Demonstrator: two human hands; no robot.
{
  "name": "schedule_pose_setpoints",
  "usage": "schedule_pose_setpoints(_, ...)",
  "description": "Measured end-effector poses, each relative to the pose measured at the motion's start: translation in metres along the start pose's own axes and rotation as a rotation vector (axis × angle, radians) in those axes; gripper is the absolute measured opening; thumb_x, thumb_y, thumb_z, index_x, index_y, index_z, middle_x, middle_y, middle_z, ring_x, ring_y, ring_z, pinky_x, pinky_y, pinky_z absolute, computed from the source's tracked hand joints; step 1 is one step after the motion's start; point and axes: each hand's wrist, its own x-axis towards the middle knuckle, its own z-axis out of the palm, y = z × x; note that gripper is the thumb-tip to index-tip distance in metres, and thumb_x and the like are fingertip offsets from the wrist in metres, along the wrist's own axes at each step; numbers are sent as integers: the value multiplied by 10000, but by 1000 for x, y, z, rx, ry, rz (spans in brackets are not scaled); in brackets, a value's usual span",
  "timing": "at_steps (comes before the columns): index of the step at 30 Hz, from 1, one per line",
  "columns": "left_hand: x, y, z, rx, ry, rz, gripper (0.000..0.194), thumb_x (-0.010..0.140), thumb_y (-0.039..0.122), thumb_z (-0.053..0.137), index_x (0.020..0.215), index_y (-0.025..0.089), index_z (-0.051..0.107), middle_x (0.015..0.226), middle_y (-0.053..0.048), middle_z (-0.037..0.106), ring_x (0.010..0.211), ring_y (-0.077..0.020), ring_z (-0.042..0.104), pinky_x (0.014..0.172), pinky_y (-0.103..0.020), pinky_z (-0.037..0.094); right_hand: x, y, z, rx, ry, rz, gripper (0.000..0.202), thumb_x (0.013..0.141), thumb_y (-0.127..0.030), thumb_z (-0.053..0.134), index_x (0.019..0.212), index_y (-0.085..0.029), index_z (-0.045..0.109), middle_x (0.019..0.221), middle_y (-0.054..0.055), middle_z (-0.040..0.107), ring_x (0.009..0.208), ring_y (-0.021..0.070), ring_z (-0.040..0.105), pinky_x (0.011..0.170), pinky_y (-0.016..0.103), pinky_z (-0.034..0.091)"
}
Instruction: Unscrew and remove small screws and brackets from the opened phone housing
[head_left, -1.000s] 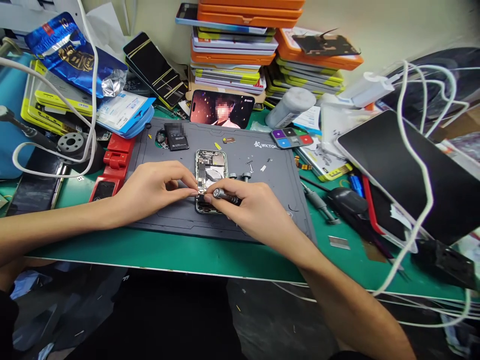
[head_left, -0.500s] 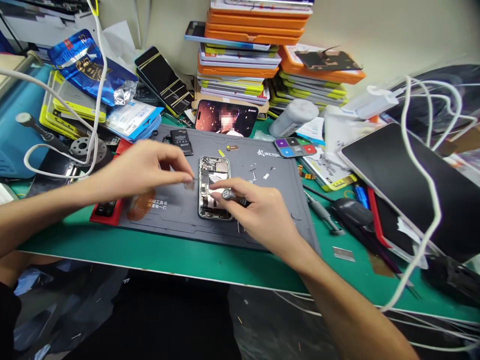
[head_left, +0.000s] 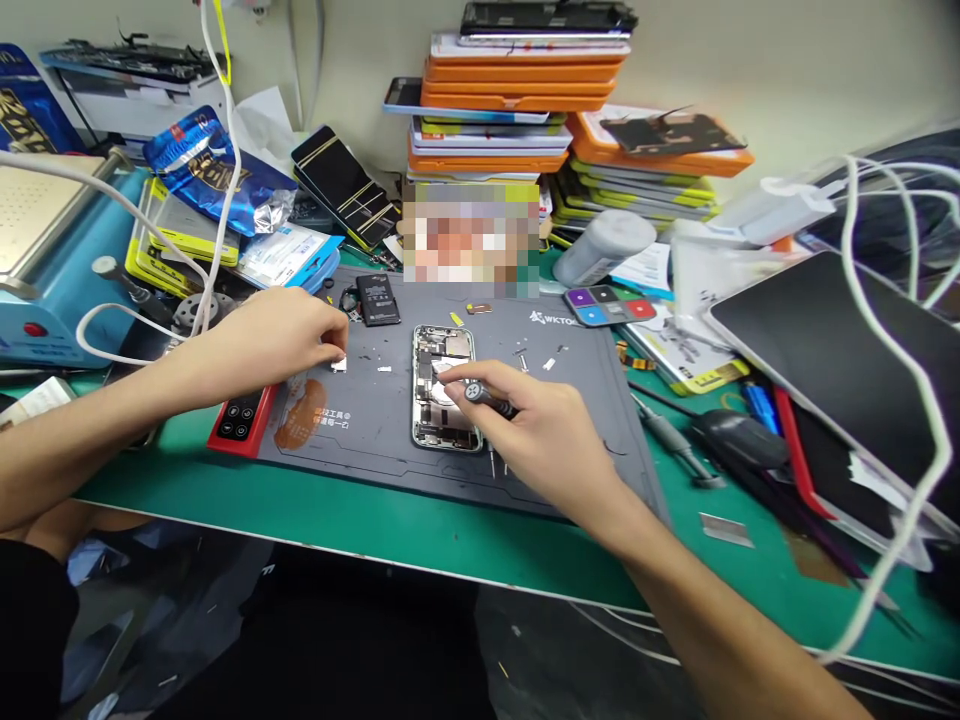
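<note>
An opened phone (head_left: 448, 390) with its inner parts exposed lies on the dark grey mat (head_left: 375, 430). My right hand (head_left: 536, 420) is closed around a small screwdriver (head_left: 487, 398) over the phone's right side. To the left of the phone, my left hand (head_left: 304, 335) pinches a small silvery-white part (head_left: 340, 364) at the mat's surface. Between that hand and the phone lies another small white piece (head_left: 384, 369). A black battery (head_left: 379, 300) rests behind them, and small metal bits (head_left: 549, 364) are scattered right of the phone.
Stacked orange and yellow cases (head_left: 517, 90) stand at the back. A grey bottle (head_left: 604, 245) and a black tablet-like panel (head_left: 832, 370) are on the right. A red device (head_left: 244, 420) sits near the mat's left edge. White cables (head_left: 855, 250) hang on both sides.
My left hand has moved left, away from the phone, and lowered the small part to the mat. My right hand still holds the screwdriver by the phone. The view has shifted slightly.
</note>
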Motion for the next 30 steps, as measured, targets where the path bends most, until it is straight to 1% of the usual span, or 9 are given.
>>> schedule_pose_setpoints(3,1,-6,-2,8,-8,-37,179,912,398,685,837,310,821,841,10,789,766,-205,701,757,-313,467,0,0,0,3,-17,6,219,983,-335,610,1086,-252,785,744,-4,792,597,149,672,627,271,455)
schedule_pose_setpoints(6,2,-10,-1,40,11,-48,183,921,363,661,893,308,833,893,-2,806,827,-218,720,796,-318,481,0,0,0,-2,-16,0,218,986,-336,604,1080,-251,782,744,-3,792,608,156,680,632,274,458)
schedule_pose_setpoints(10,1,-9,3,66,16,6,218,927,299,607,933,281,824,1030,-13,821,879,-217,726,770,-317,489,0,2,0,-11,-20,-4,226,988,-345,599,1081,-250,782,704,-13,769,560,145,638,621,276,448)
schedule_pose_setpoints(14,-1,-9,7,58,2,47,217,924,293,589,958,243,797,1037,-31,803,891,-203,720,774,-308,498,1,2,1,-9,-31,12,233,988,-342,595,1093,-252,782,713,-16,770,597,150,671,645,279,453)
schedule_pose_setpoints(19,1,-11,7,14,-25,36,198,903,265,607,976,228,787,1051,-44,791,929,-213,722,842,-325,518,1,1,0,-22,-20,-1,232,989,-356,599,1073,-247,785,690,-16,746,556,135,619,609,270,431)
schedule_pose_setpoints(22,3,-13,6,17,-28,36,256,906,236,566,980,236,812,1068,-44,806,945,-222,733,880,-343,534,2,2,0,-21,-13,2,236,994,-373,603,1087,-249,781,733,-7,764,533,124,584,586,269,414)
schedule_pose_setpoints(25,5,-17,5,27,-16,55,313,915,222,533,997,255,832,1076,-28,827,950,-219,743,905,-350,543,2,3,0,3,25,5,251,991,-387,613,1126,-246,771,775,2,764,519,113,530,589,275,411)
schedule_pose_setpoints(27,6,-19,5,23,-16,51,315,919,227,537,1007,260,837,1080,-23,834,952,-222,748,906,-353,545,3,2,0,28,54,2,276,991,-388,610,1177,-241,750,718,-15,697,539,120,508,607,280,417)
schedule_pose_setpoints(30,6,-19,4,17,-23,25,301,919,233,551,1007,254,838,1083,-25,836,955,-229,753,904,-356,543,4,1,-1,59,100,5,309,987,-361,595,1248,-243,711,636,-57,515,573,131,467,618,281,400)
